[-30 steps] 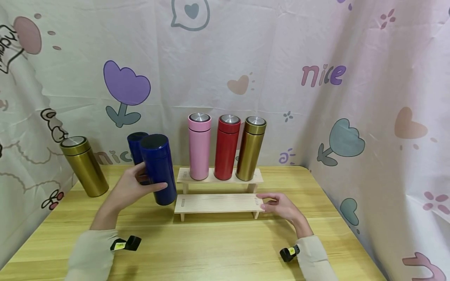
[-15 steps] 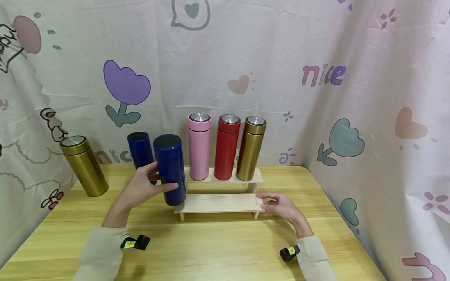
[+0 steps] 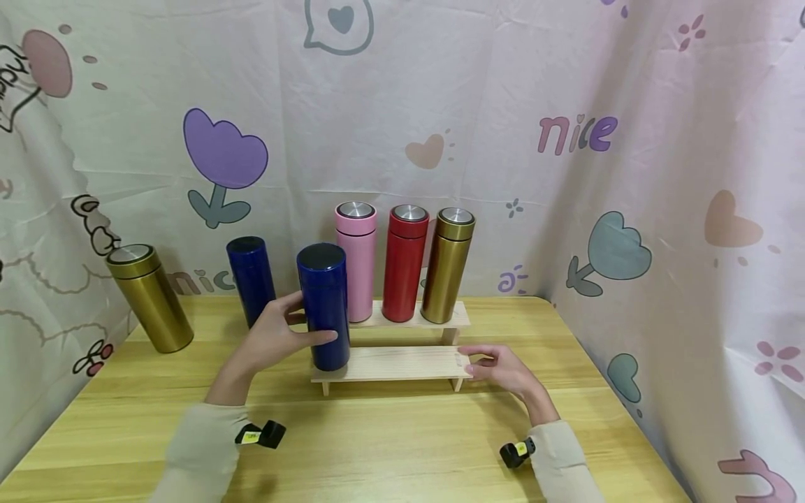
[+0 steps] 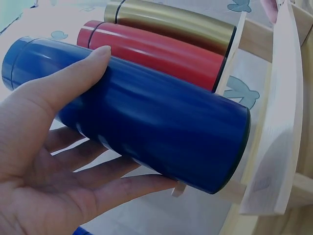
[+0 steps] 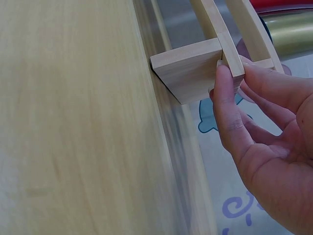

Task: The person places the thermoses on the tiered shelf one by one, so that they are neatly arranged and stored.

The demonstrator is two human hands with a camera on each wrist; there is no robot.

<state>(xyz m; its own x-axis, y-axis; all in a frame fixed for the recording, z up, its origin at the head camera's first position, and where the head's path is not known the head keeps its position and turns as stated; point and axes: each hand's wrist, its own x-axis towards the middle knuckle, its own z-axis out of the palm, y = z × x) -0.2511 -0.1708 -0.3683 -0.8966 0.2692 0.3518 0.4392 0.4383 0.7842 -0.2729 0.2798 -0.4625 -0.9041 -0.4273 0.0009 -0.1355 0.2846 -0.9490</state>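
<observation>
My left hand (image 3: 281,334) grips a blue thermos flask (image 3: 324,300) upright, thumb on one side and fingers round the other. Its base is just over the left end of the lower step of a wooden two-tier rack (image 3: 402,363); the left wrist view shows a small gap between base (image 4: 234,152) and board (image 4: 276,142). My right hand (image 3: 503,369) pinches the right end of that lower board between thumb and fingers, as the right wrist view shows. On the upper step stand a pink flask (image 3: 360,272), a red flask (image 3: 405,265) and a gold flask (image 3: 448,265).
A second blue flask (image 3: 250,276) stands on the table (image 3: 390,447) behind my left hand. Farther left is another gold flask (image 3: 151,300). A printed curtain (image 3: 490,91) hangs behind and to the right of the table.
My left hand has carried the blue flask rightward, from beside the rack to over the left end of its lower step. My right hand has stayed at the board's right end.
</observation>
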